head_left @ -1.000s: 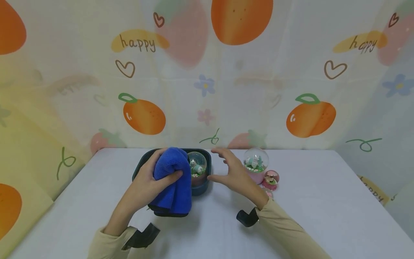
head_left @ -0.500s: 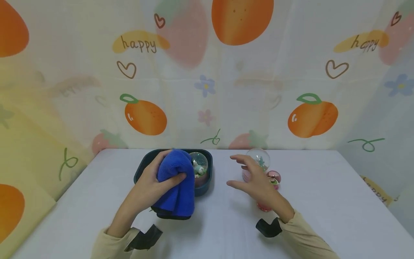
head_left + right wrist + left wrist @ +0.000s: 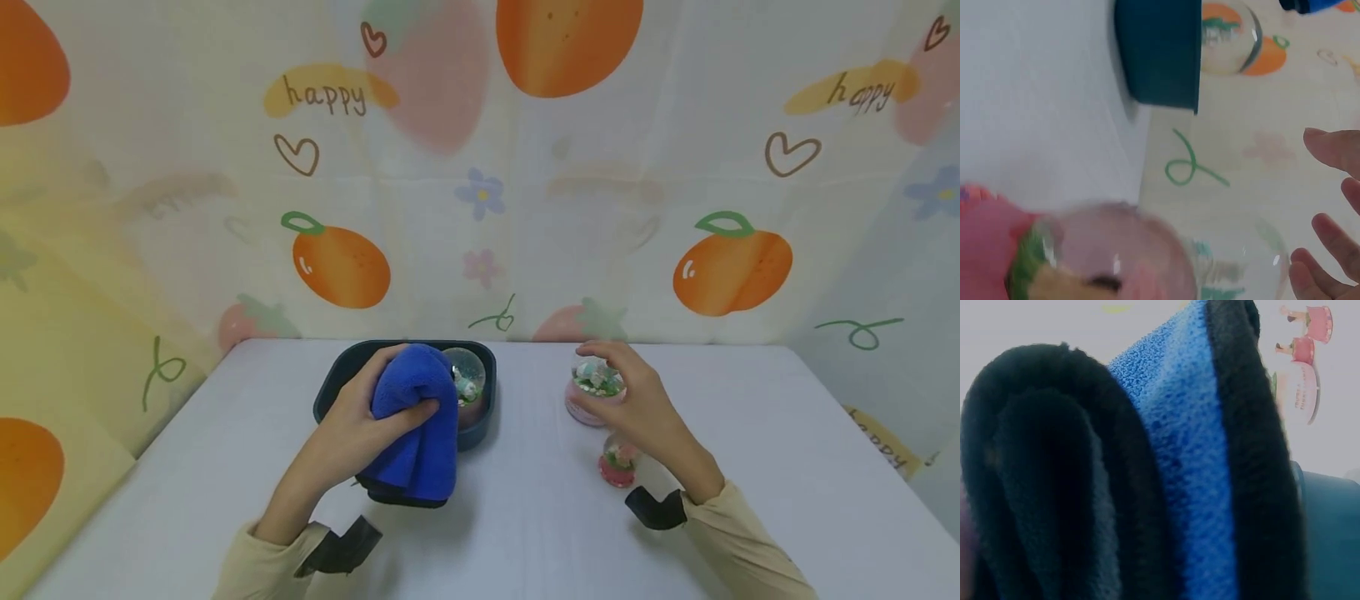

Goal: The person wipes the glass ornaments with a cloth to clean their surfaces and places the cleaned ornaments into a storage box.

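My left hand (image 3: 367, 421) grips a folded blue towel (image 3: 416, 425) with dark edging, held up in front of the dark blue tub (image 3: 480, 417). Inside the tub stands a snow globe (image 3: 467, 387), partly covered by the towel. My right hand (image 3: 648, 408) is spread at a pink-based snow globe (image 3: 588, 408) on the table, thumb and fingers apart. In the right wrist view its fingers (image 3: 1329, 237) are beside that globe's clear dome (image 3: 1241, 269); contact cannot be made out. A small globe (image 3: 617, 467) with a red-pink base stands just nearer, below the hand.
A white-covered table (image 3: 525, 525) reaches back to a fruit-printed curtain (image 3: 562, 225). In the left wrist view, two small pink-based ornaments (image 3: 1319, 324) stand close to the larger pink base (image 3: 1302, 394); my right hand covers one of them in the head view.
My right hand has moved away from the tub, rightward to the pink-based snow globe. My left hand keeps hold of the towel, nearly in place.
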`<control>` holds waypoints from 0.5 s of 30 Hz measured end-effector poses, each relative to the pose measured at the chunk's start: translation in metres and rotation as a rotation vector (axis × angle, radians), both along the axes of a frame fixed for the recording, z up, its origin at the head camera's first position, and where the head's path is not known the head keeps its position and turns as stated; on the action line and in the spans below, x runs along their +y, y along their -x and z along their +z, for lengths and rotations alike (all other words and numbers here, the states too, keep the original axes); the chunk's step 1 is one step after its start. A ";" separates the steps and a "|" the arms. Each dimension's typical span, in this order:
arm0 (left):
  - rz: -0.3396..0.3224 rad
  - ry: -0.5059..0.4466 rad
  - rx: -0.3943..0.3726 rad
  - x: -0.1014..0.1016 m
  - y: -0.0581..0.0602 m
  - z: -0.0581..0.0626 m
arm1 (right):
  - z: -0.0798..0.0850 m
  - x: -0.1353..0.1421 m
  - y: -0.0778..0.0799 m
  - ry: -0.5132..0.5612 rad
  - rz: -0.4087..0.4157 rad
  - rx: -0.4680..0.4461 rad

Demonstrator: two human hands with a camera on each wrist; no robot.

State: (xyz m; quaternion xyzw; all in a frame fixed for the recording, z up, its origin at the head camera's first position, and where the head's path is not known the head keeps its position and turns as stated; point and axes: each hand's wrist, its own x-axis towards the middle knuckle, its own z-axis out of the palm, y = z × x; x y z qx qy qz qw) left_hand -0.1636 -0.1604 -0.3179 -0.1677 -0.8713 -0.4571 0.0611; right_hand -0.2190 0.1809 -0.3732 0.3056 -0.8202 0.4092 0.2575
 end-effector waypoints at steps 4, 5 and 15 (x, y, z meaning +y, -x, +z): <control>-0.006 -0.001 -0.002 0.001 0.001 0.000 | -0.001 0.011 0.005 -0.003 -0.054 -0.007; -0.007 -0.001 -0.006 0.002 0.001 0.000 | -0.002 0.013 0.006 -0.006 -0.071 -0.023; -0.007 0.003 -0.019 0.003 -0.001 0.000 | -0.020 0.036 0.021 0.026 -0.090 -0.362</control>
